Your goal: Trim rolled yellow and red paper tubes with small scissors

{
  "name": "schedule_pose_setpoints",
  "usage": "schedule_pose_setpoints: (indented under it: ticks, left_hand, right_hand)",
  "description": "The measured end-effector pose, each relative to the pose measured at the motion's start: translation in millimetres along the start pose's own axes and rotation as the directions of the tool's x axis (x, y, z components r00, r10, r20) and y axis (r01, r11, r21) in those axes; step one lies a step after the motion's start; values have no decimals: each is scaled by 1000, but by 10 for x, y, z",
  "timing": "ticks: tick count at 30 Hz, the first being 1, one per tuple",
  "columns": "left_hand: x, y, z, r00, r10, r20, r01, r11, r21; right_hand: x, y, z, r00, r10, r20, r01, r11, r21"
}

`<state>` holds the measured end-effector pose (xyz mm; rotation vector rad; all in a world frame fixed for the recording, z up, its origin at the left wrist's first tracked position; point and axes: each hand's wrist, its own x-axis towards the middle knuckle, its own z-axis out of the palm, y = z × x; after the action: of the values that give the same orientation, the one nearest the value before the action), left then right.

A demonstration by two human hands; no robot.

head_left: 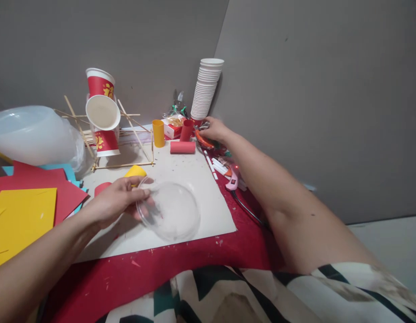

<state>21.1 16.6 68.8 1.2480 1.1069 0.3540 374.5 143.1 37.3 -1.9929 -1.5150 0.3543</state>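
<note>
My left hand (127, 197) pinches the rim of a clear round plastic lid (177, 211) and holds it tilted over the white board (214, 215). Beyond it, my right hand (214, 130) reaches to the back right, its fingers curled at the foot of a tall leaning stack of white paper cups (206, 87). Just below those fingers lies an orange-handled tool (204, 140); what they grip, if anything, is hidden. Near my left hand are a yellow paper tube (136, 171) and a red one (102, 187).
Red-and-white paper cups (103, 112) stand joined within a stick frame (123, 167). A pink glue gun (232, 178) with a cable lies beside white glue sticks (219, 166). Coloured sheets (26, 206) and a bagged translucent bundle (36, 134) are at left. More paper tubes (183, 147) stand behind.
</note>
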Motion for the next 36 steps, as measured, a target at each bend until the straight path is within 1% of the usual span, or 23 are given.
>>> schedule_pose_setpoints:
  ticks: [2, 5, 8, 9, 10, 12, 15, 17, 18, 19, 20, 21, 23, 26, 29, 32, 36]
  left_hand:
    - [-105, -160, -8, 999, -33, 26, 33, 999, 1]
    - [-169, -362, 4, 997, -66, 33, 66, 998, 0]
    - [-162, -505, 11, 999, -48, 22, 49, 999, -17]
    - [-155, -537, 6, 999, -35, 19, 35, 999, 3]
    - [-149, -560, -2, 1000, -23, 10, 23, 999, 48]
    - [-143, -581, -25, 999, 13, -33, -6, 978, 209]
    - [-157, -569, -56, 994, 81, -76, -35, 879, 476]
    - [-177, -551, -62, 993, 93, -73, -33, 814, 580]
    - [-189, -543, -60, 993, 96, -71, -32, 788, 615]
    - [-201, -537, -54, 992, 101, -69, -33, 765, 643]
    - [-213, -534, -47, 991, 114, -68, -40, 747, 664]
    - [-224, -534, -40, 989, 133, -66, -53, 734, 678]
    - [-243, -549, -29, 982, 174, -68, -80, 721, 688]
    - [-254, -601, -31, 968, 236, -80, -115, 707, 698]
    - [-245, -667, -48, 953, 291, -85, -152, 700, 698]
    - [-237, -710, -55, 936, 338, -92, -180, 689, 702]
    - [-248, -704, -35, 926, 371, -69, -210, 657, 724]
  right_hand:
    - [23, 30, 23, 1000, -8, 6, 8, 999, -32]
    - [43, 67, 61, 1000, -25, 19, 27, 995, -95]
    - [23, 74, 85, 999, -38, 19, 41, 985, -169]
    - [6, 65, 83, 999, -41, 17, 44, 980, -193]
    - [-18, 49, 75, 999, -43, 14, 45, 975, -216]
    - [-90, -10, 38, 999, -46, 4, 46, 964, -263]
    - [-261, -177, -24, 997, -72, -28, 60, 946, -319]
    - [-402, -325, -25, 990, -137, -22, 121, 930, -347]
    - [-470, -398, -5, 978, -207, 31, 202, 898, -390]
    - [-532, -466, 27, 954, -274, 123, 300, 853, -427]
    - [-583, -524, 71, 933, -306, 190, 359, 827, -433]
    - [-621, -569, 122, 916, -321, 241, 398, 804, -441]
    - [-658, -617, 230, 896, -320, 307, 435, 767, -471]
    - [-633, -611, 357, 881, -315, 353, 466, 704, -536]
    - [-579, -576, 413, 866, -328, 377, 496, 654, -571]
    - [-554, -560, 413, 857, -343, 385, 515, 624, -588]
    - [-545, -562, 364, 840, -370, 396, 541, 611, -578]
